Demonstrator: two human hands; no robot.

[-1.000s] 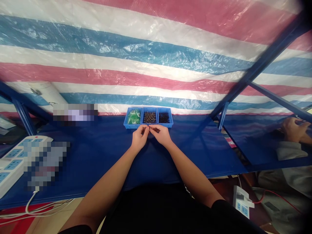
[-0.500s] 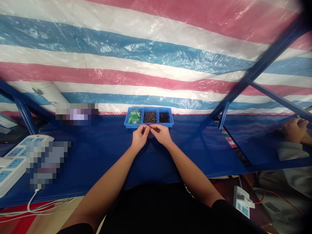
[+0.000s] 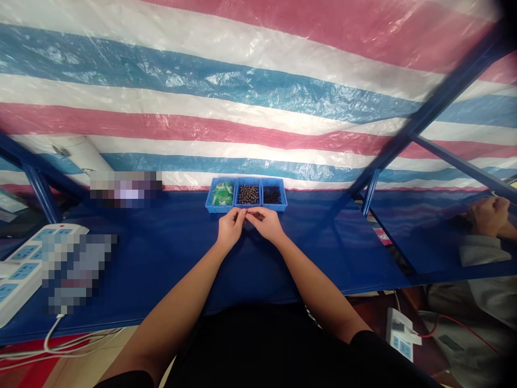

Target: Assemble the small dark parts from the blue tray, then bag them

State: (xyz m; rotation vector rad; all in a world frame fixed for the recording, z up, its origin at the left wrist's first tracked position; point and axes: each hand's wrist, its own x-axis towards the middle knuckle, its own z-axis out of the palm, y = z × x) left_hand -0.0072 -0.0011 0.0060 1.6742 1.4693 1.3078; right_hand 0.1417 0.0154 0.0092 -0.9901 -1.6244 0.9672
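Observation:
My left hand (image 3: 231,226) and my right hand (image 3: 265,222) meet fingertip to fingertip just in front of three joined blue bins. Both are pinched closed; whatever they hold is too small to make out. The left bin (image 3: 221,209) holds green and clear plastic pieces. Brownish metallic small parts (image 3: 248,194) fill the middle bin, and small dark parts (image 3: 272,194) lie in the right one.
On the blue table (image 3: 161,258), a white power strip (image 3: 24,264) and a blurred-out object with a cable lie at left. Blue frame bars (image 3: 404,140) rise at right, where another person's hands (image 3: 488,215) show. Striped sheeting hangs behind.
The fingertips of my hands have come closer together, the right hand shifting slightly left. The bins and everything around them look unchanged.

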